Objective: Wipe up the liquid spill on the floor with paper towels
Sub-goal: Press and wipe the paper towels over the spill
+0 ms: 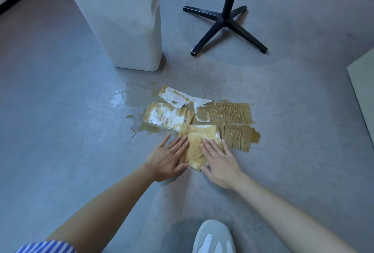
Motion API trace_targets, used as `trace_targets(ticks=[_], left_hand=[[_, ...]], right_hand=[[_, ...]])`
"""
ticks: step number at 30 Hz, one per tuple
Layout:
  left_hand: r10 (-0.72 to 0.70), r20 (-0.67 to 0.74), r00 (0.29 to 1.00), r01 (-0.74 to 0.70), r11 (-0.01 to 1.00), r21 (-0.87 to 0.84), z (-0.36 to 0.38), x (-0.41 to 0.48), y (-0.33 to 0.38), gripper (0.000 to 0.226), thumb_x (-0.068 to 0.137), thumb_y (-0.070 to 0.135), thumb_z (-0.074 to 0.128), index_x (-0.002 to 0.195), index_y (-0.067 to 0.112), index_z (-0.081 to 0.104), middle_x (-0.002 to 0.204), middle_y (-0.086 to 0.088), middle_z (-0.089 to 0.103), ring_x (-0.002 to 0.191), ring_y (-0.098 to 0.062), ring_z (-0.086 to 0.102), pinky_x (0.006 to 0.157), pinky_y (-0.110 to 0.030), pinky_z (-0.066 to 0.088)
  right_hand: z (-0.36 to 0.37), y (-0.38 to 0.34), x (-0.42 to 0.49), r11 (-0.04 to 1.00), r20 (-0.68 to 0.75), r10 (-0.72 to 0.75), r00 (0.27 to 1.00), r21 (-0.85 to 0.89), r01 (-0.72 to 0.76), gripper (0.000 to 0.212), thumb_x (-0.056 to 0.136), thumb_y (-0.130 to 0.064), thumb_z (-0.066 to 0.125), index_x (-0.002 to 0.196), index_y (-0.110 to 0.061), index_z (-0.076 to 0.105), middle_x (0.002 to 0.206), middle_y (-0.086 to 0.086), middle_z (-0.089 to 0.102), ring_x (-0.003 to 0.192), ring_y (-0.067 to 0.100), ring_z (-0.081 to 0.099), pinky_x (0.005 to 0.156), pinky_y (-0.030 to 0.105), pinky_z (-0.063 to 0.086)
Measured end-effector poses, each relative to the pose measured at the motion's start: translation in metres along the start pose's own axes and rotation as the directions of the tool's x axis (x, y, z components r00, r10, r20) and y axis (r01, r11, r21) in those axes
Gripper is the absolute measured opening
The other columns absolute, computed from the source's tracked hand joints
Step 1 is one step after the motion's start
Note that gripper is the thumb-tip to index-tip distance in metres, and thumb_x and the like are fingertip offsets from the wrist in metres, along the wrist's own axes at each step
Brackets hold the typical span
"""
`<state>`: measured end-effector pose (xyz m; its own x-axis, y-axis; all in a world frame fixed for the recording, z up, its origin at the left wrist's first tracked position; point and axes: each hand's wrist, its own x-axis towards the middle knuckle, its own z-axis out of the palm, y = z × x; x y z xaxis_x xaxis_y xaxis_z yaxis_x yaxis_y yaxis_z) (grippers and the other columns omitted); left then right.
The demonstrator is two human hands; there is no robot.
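Observation:
Several paper towels (224,115) lie flat on the grey floor, soaked brown, with white patches left on the far left ones. A wet film of spilled liquid (133,107) spreads to their left, with brown puddle edges near the towels. The nearest towel (199,141) is yellow-brown. My left hand (168,159) presses flat on its left edge, fingers straight and spread. My right hand (219,161) presses flat on its right half, fingers straight.
A tall white bin (125,21) stands just behind the spill on the left. A black cross-shaped stand base (224,26) sits behind on the right. A pale board edge (362,90) lies at far right. My grey shoe (214,238) is at the bottom.

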<state>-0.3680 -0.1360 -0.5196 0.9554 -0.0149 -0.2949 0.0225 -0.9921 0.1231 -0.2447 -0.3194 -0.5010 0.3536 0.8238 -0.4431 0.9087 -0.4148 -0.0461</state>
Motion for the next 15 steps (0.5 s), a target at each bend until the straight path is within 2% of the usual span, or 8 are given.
trace_targets(ticks=[3, 6, 7, 9, 11, 13, 15], left_hand=[[0.002, 0.009, 1.000, -0.002, 1.000, 0.001, 0.003, 0.001, 0.000, 0.088, 0.082, 0.066, -0.009, 0.153, 0.014, 0.000, 0.159, -0.003, -0.007, 0.143, -0.012, -0.013, 0.112, -0.041, -0.024], [0.027, -0.076, 0.997, -0.028, 1.000, -0.014, 0.005, -0.001, -0.001, 0.080, 0.092, 0.063, 0.006, 0.153, 0.013, 0.010, 0.159, -0.004, 0.003, 0.147, -0.019, 0.001, 0.113, -0.043, -0.021], [0.047, -0.103, 0.994, -0.049, 0.999, -0.016, 0.006, -0.002, -0.002, 0.077, 0.094, 0.061, 0.013, 0.153, 0.012, 0.014, 0.159, -0.005, 0.008, 0.148, -0.021, 0.007, 0.114, -0.045, -0.017], [0.116, -0.132, 0.985, -0.116, 0.993, 0.009, 0.010, -0.006, 0.002, 0.072, 0.096, 0.057, 0.020, 0.152, 0.013, 0.020, 0.158, -0.004, 0.016, 0.146, -0.023, 0.014, 0.115, -0.047, -0.008], [0.190, -0.137, 0.972, -0.185, 0.982, 0.045, 0.016, -0.008, 0.007, 0.069, 0.096, 0.055, 0.024, 0.151, 0.013, 0.026, 0.157, -0.003, 0.024, 0.145, -0.022, 0.019, 0.115, -0.049, -0.001], [0.207, -0.129, 0.970, -0.203, 0.978, 0.042, 0.019, -0.011, 0.012, 0.068, 0.096, 0.054, 0.025, 0.150, 0.014, 0.028, 0.156, -0.003, 0.026, 0.145, -0.022, 0.021, 0.115, -0.049, 0.000], [0.177, -0.116, 0.977, -0.177, 0.984, 0.011, 0.023, -0.011, 0.015, 0.069, 0.096, 0.055, 0.022, 0.152, 0.015, 0.024, 0.158, -0.002, 0.019, 0.146, -0.022, 0.014, 0.115, -0.049, -0.004]], right_hand=[[0.004, -0.001, 0.003, 1.000, 0.028, 0.020, 0.999, 0.002, -0.020, 0.091, 0.071, -0.058, -0.014, 0.150, -0.015, -0.010, 0.156, 0.002, -0.020, 0.145, 0.017, -0.017, 0.114, 0.049, -0.018], [-0.001, 0.000, 0.003, 0.999, 0.024, 0.015, 1.000, -0.031, -0.015, 0.087, 0.075, -0.057, -0.013, 0.151, -0.015, -0.006, 0.157, -0.001, -0.015, 0.147, 0.017, -0.009, 0.113, 0.054, -0.017], [-0.004, 0.001, 0.003, 1.000, -0.017, 0.011, 1.000, -0.022, -0.012, 0.082, 0.081, -0.055, -0.006, 0.152, -0.014, 0.003, 0.159, 0.000, -0.006, 0.148, 0.018, -0.001, 0.113, 0.054, -0.016], [-0.007, 0.001, 0.000, 0.999, -0.165, -0.010, 0.986, -0.045, 0.002, 0.069, 0.089, -0.045, 0.016, 0.146, -0.011, 0.033, 0.154, 0.005, 0.030, 0.142, 0.021, 0.028, 0.114, 0.053, -0.008], [-0.007, 0.000, -0.002, 0.995, -0.281, -0.027, 0.959, -0.100, -0.001, 0.057, 0.085, -0.036, 0.030, 0.125, -0.009, 0.060, 0.127, 0.006, 0.061, 0.120, 0.022, 0.054, 0.113, 0.053, 0.003], [-0.006, -0.002, -0.004, 0.995, -0.297, -0.026, 0.955, -0.101, -0.005, 0.052, 0.082, -0.033, 0.034, 0.111, -0.008, 0.069, 0.112, 0.006, 0.069, 0.107, 0.022, 0.062, 0.113, 0.053, 0.004], [-0.003, -0.003, -0.006, 0.995, -0.261, -0.020, 0.965, -0.102, -0.007, 0.057, 0.080, -0.033, 0.033, 0.113, -0.004, 0.069, 0.115, 0.010, 0.068, 0.106, 0.024, 0.064, 0.113, 0.054, 0.003]])
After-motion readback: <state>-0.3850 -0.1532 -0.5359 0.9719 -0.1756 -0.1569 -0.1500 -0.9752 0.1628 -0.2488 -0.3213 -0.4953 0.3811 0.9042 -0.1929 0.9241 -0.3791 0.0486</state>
